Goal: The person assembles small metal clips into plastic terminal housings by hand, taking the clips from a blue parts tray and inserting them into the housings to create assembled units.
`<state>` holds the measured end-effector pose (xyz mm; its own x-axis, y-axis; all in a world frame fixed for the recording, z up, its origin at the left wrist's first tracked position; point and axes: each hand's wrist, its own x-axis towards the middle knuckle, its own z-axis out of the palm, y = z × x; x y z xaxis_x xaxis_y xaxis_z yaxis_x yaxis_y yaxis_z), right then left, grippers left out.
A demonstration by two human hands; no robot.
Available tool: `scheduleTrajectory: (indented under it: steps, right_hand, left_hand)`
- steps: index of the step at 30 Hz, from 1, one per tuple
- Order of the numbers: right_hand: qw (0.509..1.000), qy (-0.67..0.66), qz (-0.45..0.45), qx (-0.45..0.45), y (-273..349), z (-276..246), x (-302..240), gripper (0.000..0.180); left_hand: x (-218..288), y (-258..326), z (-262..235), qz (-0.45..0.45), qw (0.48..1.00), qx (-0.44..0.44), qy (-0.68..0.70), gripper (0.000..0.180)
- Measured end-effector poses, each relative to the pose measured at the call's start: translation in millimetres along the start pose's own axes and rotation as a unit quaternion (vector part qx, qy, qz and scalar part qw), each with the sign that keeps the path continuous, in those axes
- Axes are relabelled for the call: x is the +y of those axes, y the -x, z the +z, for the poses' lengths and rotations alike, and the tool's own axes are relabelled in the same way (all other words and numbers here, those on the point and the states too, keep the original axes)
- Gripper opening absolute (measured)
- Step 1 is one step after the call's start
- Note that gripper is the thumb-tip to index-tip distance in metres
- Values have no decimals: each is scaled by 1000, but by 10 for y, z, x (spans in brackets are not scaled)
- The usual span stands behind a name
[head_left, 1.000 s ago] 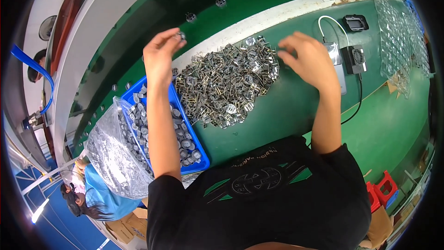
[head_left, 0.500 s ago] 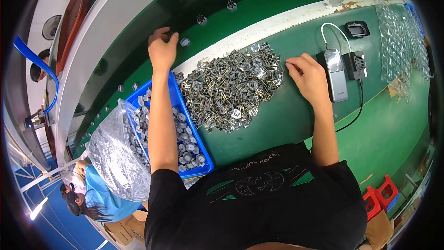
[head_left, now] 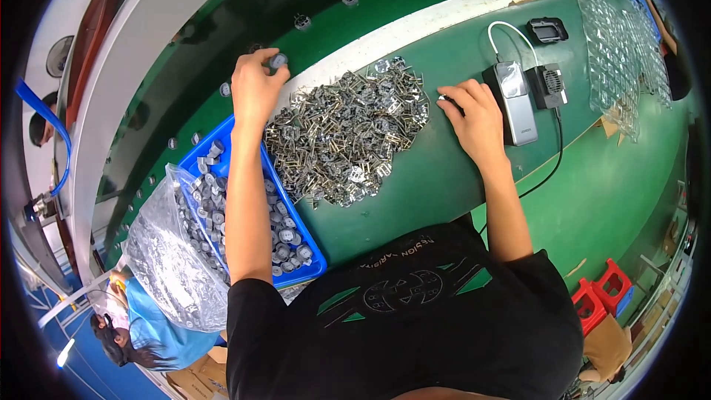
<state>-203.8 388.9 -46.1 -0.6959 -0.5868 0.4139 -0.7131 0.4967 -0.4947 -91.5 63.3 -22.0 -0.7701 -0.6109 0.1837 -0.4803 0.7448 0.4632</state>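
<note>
Left hand (head_left: 254, 89) upper-left of centre, pinching 1 small round grey part (head_left: 278, 61) over the dark green conveyor belt (head_left: 222, 44). Right hand (head_left: 474, 115) right of centre, fingers curled at the edge of the metal clip pile (head_left: 348, 133); grip unclear. Risk: part slips from the pinch, lands crooked and rolls off down the belt.

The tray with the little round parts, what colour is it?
Blue: the tray shows best in the head view, beside the left forearm.
</note>
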Motion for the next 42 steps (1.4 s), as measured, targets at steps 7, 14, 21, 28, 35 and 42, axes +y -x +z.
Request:
scheduleTrajectory:
  steps: [7,14,21,28,35,42]
  right_hand:
    - [974,-218,64,2,-71,-147,-377,15]
    - [958,-239,-157,23,-233,48,-836,16]
    - [957,-225,-184,16,-201,63,-879,18]
    - [948,-218,-231,36,-174,114,-872,21]
    - [959,-190,-211,15,-149,115,-875,18]
    - [998,-32,35,-29,-481,0,-172,21]
  left_hand:
    - [707,727,-275,-47,934,-131,329,36]
    - [836,1111,-199,-31,856,-196,477,45]
    - [814,1156,-267,-55,822,-225,521,47]
    - [825,1169,-277,-47,811,-253,525,45]
    - [754,1107,-289,-98,797,-234,548,30]
    - [316,363,-256,-94,951,-83,282,23]
